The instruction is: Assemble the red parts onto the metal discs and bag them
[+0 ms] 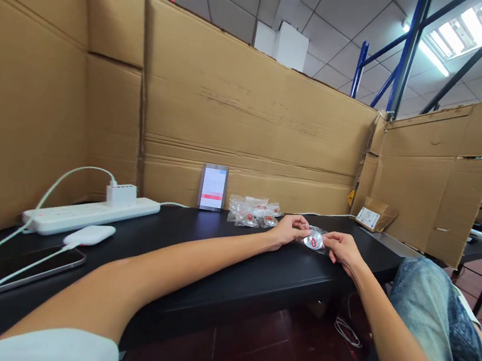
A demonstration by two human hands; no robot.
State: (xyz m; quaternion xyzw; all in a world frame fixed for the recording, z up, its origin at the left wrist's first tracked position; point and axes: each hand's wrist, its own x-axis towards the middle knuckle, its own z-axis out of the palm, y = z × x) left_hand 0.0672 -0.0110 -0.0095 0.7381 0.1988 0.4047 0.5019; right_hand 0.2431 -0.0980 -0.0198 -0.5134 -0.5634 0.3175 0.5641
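A round silver disc with a red mark (314, 240), in a clear plastic bag, is held between my two hands above the right part of the black table. My left hand (290, 232) pinches the bag's left side. On the opposite side, my right hand (343, 250) has its fingers closed on the bag's edge. Just left of my left hand lies a pile of similar bagged discs (253, 213) with red marks. Whether the bag is sealed cannot be made out.
A phone-like screen (213, 188) leans against the cardboard wall (254, 121). On the left are a white power strip (93, 217), a white charging device (89, 235) and a dark tablet (16, 273) with cables. A small cardboard packet (376, 215) stands at the back right. A person's jeans-clad leg (425, 313) is at right.
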